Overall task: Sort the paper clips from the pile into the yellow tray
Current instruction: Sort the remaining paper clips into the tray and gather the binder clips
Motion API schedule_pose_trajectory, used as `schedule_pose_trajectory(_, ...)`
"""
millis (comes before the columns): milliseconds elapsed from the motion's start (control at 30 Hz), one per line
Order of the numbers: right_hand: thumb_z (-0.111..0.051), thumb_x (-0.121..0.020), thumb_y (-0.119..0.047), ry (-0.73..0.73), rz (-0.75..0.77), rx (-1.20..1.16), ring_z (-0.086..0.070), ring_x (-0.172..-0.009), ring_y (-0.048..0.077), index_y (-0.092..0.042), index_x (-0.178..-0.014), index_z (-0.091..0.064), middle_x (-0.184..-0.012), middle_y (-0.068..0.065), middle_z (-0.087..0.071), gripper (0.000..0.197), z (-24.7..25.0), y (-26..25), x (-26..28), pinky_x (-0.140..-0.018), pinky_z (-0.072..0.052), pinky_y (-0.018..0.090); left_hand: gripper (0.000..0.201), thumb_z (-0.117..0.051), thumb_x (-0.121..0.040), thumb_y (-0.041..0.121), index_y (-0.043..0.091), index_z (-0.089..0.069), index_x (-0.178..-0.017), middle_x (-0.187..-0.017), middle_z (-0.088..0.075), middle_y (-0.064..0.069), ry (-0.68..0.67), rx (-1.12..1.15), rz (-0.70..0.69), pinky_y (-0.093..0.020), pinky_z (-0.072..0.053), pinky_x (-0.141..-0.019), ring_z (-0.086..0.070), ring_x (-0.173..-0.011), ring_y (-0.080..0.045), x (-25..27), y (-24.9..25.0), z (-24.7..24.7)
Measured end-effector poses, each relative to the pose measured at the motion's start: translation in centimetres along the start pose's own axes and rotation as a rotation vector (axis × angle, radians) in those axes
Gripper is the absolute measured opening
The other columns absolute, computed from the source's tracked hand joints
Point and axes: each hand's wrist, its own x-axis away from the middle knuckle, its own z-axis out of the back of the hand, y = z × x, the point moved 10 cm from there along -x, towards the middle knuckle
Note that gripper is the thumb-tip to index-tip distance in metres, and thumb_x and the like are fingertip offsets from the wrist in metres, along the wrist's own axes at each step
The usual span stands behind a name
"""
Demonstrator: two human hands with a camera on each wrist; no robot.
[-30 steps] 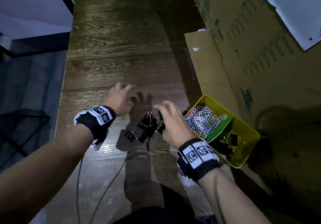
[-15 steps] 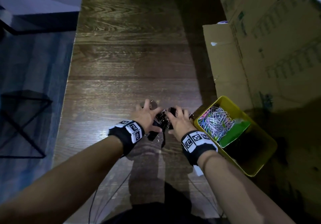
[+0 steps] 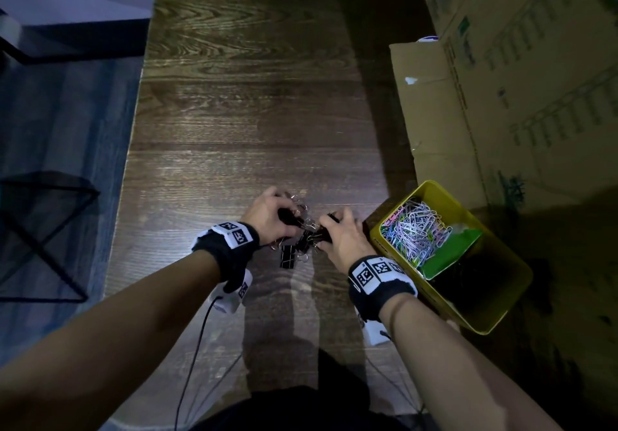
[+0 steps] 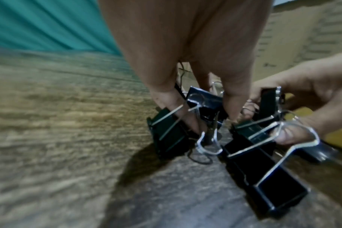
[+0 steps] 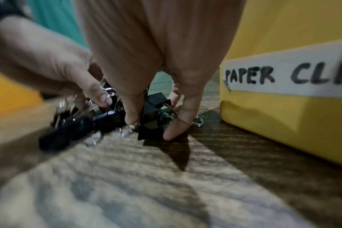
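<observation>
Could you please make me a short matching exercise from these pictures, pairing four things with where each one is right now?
Things:
1. binder clips
2. paper clips
3. green divider
4. cardboard box

Places:
A. across the middle of the yellow tray
B. beyond the tray, at the table's right side
C. heaped in the tray's far compartment
D. on the table, between the left hand and the right hand

Pairs: 1-D, 2-C, 3-A, 4-B
</observation>
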Motion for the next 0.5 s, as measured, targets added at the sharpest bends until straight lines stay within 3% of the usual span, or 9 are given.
schedule_pose_trajectory(133,-0.059,-0.090,-0.013,0.029,0.013,-0.052,-0.035,-0.120,0.035,-0.022,-0.114,-0.050,-0.130,0.013,-0.031,0.027,0.4,0.0,0.1,-0.094,-0.041,0.045,0.018,-0.081,-0.066,0.020,0.020,-0.071,-0.081,-0.105,-0.050,0.002,0.130,0.209,0.116,-0.028,-0.042,-0.088,-0.052,-0.099,-0.016,0.1,-1.7,1.3)
schedule_pose_trajectory(200,-0.060,-0.090,-0.015,0.055,0.014,-0.077,-0.038,-0.117,0.033,-0.020,-0.112,-0.052,-0.129,0.012,-0.032,0.024,0.6,0.1,0.2,-0.095,-0.040,0.043,0.015,-0.081,-0.066,0.016,0.022,-0.069,-0.073,-0.105,-0.052,-0.002,0.156,0.364,0.161,-0.034,-0.048,-0.088,-0.056,-0.097,-0.021,0.2,-2.2,1.4)
schedule_pose_trajectory(300,-0.061,-0.090,-0.020,0.111,0.012,-0.155,-0.044,-0.113,0.029,-0.016,-0.110,-0.053,-0.126,0.010,-0.036,0.022,1.3,0.4,0.4,-0.097,-0.040,0.038,0.016,-0.077,-0.069,0.001,0.014,-0.068,-0.069,-0.107,-0.058,-0.016,0.190,0.731,0.244,-0.044,-0.058,-0.075,-0.065,-0.087,-0.030,0.6,-3.2,1.4)
schedule_pose_trajectory(400,-0.065,-0.088,-0.022,0.192,0.005,-0.338,-0.048,-0.107,0.020,-0.014,-0.109,-0.058,-0.121,0.007,-0.043,0.023,2.9,0.4,1.1,-0.097,-0.040,0.031,0.014,-0.066,-0.076,-0.008,0.005,-0.063,-0.076,-0.089,-0.064,-0.014,0.199,1.023,0.284,-0.031,-0.059,-0.064,-0.069,-0.065,-0.017,1.3,-2.5,1.5)
schedule_pose_trajectory(500,-0.069,-0.085,-0.021,0.271,-0.002,-0.537,-0.050,-0.093,0.012,-0.018,-0.106,-0.062,-0.113,0.001,-0.048,0.022,4.9,0.5,2.5,-0.088,-0.043,0.025,0.007,-0.063,-0.079,-0.006,-0.001,-0.063,-0.084,-0.089,-0.064,-0.014,0.195,1.186,0.261,-0.028,-0.058,-0.061,-0.068,-0.065,-0.016,1.9,-1.0,2.1)
